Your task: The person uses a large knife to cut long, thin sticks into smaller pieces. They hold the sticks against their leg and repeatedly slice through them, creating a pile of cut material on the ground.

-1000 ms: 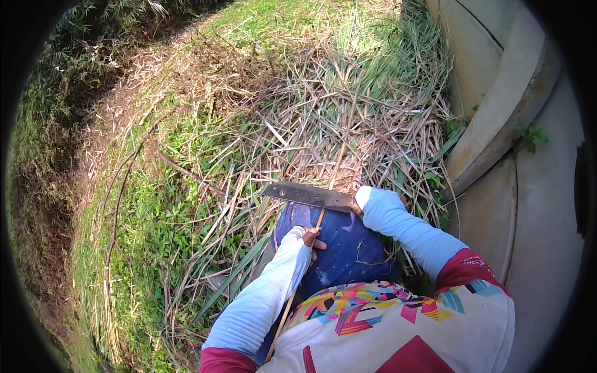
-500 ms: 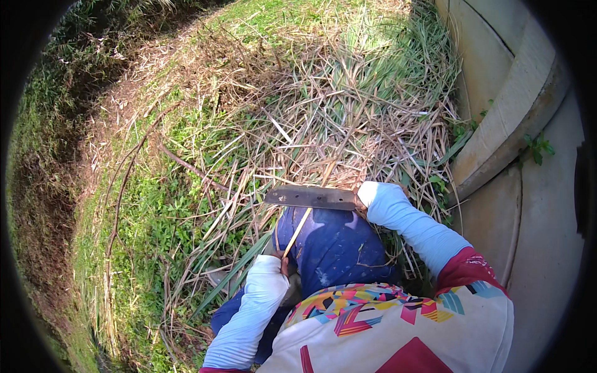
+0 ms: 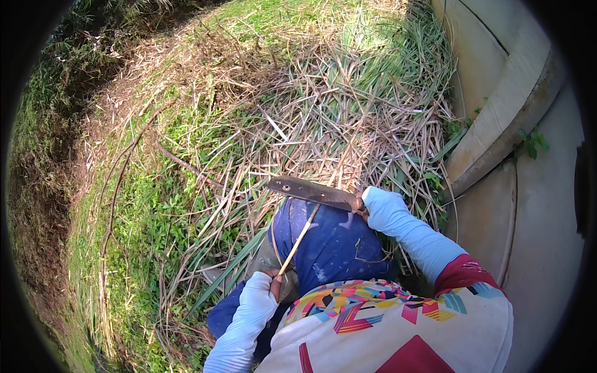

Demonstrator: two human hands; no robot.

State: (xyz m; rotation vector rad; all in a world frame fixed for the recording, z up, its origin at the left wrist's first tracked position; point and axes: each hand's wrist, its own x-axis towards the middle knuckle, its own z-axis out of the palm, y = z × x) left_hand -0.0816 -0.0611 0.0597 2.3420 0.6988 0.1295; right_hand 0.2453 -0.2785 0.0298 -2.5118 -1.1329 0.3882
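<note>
My right hand [image 3: 363, 204] is closed round the handle of a machete [image 3: 308, 190], whose broad, dark blade has small holes in it. The blade reaches leftward over my knee, lying across a thin pale stick [image 3: 298, 243]. Lower down, the near end of that stick is gripped in my left hand [image 3: 274, 282], fingers wrapped round it. The stick slants up past the blade toward the dry stalks. Whether the edge bites into the stick I cannot tell. Below the blade is my leg in blue trousers [image 3: 339, 248].
A heap of cut, dry and green stalks [image 3: 348, 124] lies ahead. Along the right runs a concrete wall with a jutting rib [image 3: 507, 109]. Low green weeds [image 3: 168, 211] and a bent brown branch [image 3: 121, 180] are on the left.
My left hand has moved a little down and left with the stick. The machete has tilted, its left end now higher and its handle end lower.
</note>
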